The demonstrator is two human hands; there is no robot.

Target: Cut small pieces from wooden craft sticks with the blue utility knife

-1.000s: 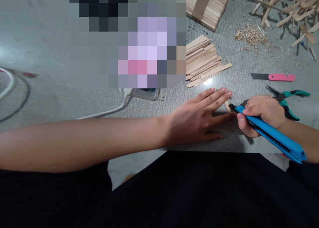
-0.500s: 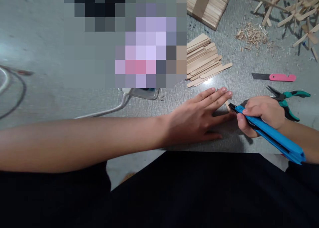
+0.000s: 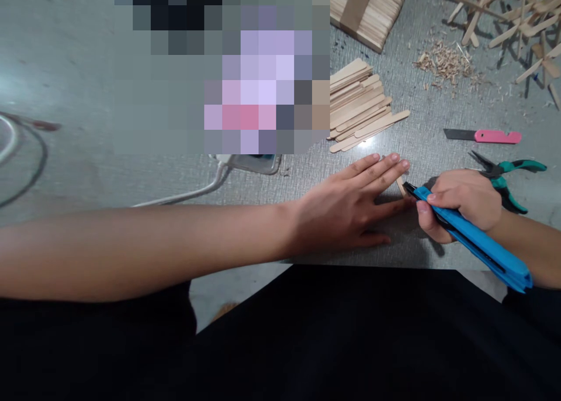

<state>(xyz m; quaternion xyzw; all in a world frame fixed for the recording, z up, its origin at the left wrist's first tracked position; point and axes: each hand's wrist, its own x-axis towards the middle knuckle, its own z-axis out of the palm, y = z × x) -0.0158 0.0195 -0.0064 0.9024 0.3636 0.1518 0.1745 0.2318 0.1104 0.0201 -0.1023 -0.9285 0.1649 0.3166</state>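
My left hand [image 3: 350, 201] lies flat, fingers spread, on the grey table. A thin wooden craft stick [image 3: 400, 185] sits under its fingertips, mostly covered, with a short part showing between two fingers. My right hand [image 3: 467, 199] is closed round a blue utility knife [image 3: 477, 234]. The knife slants down to the left, and its black tip is at the visible part of the stick. Whether the blade touches the wood I cannot tell. Just beyond my right hand are green-and-black pliers [image 3: 517, 166], partly hidden by it.
Loose craft sticks [image 3: 362, 106] lie beyond my left hand, below a banded bundle [image 3: 372, 15]. Wood shavings [image 3: 445, 62] and joined stick pieces [image 3: 517, 15] are at the upper right. A pink-handled knife [image 3: 497, 136] lies near the pliers. A white cable [image 3: 188, 196] runs at left.
The back end of the blue utility knife has dipped slightly toward me. My left hand stays in place on the craft stick.
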